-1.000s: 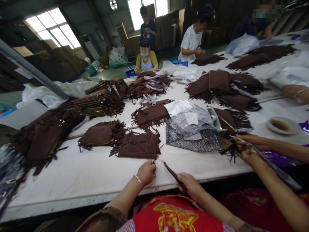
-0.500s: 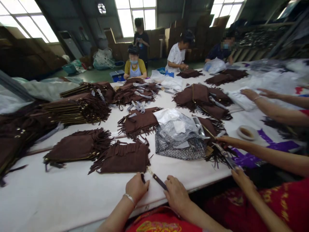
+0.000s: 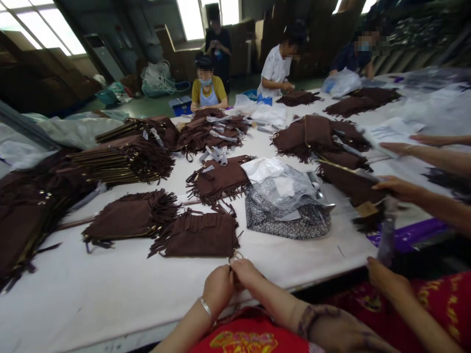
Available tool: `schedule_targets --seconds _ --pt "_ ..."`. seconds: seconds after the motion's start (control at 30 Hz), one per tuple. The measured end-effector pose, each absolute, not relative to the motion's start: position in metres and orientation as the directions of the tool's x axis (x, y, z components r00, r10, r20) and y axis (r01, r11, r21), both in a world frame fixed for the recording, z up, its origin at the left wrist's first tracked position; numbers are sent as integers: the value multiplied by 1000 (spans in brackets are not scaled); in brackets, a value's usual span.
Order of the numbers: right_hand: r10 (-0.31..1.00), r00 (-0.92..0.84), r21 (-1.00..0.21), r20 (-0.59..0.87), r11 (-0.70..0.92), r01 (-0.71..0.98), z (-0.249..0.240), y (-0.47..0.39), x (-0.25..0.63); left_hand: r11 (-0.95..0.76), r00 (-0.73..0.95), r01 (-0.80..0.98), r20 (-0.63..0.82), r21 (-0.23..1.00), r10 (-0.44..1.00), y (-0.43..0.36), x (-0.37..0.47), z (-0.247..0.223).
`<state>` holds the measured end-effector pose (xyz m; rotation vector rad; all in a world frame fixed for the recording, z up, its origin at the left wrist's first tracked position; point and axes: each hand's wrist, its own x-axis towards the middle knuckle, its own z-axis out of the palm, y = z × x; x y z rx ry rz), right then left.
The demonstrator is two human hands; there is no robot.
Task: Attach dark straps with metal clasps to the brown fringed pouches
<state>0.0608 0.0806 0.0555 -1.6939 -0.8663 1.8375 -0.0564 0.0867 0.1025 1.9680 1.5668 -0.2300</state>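
Observation:
My left hand, with a silver bracelet at the wrist, is closed near the table's front edge. Against it is my right hand, its fingers pinched at a metal clasp by the lower right corner of a brown fringed bag. The strap is mostly hidden by my hands. That bag lies flat, its fringe spread to the left. Another brown bag rests left of it, and a third lies behind.
Stacked brown bags fill the left. A speckled grey bundle with plastic sits right of centre. At the right, a co-worker's hands hold a brown bag. Several people are across the table.
My right hand has moved left and met my left hand at the clasp; the dark strap is now mostly covered. The neighbour's bag has been lifted and shifted right. The view has turned slightly.

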Motion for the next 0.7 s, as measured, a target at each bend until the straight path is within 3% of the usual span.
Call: schedule_targets --seconds 0.1,0.17,0.23,0.3,0.37,0.5,0.6,0.7 --pt "712 -65 -715 -699 -698 35 47 84 56 -192 384 895 -475 403 792 77 -61 109" --pt "690 -71 -692 -721 -722 18 43 82 57 -176 446 828 -435 533 782 74 -69 107" --pt "659 -106 -664 -744 -748 8 42 78 58 75 362 714 -458 697 812 75 -78 101" --pt "622 -146 -624 -769 -781 -38 47 74 59 417 214 521 -587 745 781 80 -85 91" --pt "577 -192 -559 -794 -817 -144 54 72 59 616 163 364 -699 699 697 87 -87 80" --pt "531 -310 -439 -789 -840 -320 68 72 61 818 310 67 -792 571 526 101 -81 63" --pt "563 -360 -495 -744 -826 -268 71 71 64 894 372 -88 -818 439 439 106 -75 53" --pt "604 -320 -605 -730 -789 -108 68 68 65 904 371 -124 -826 408 424 106 -70 48"
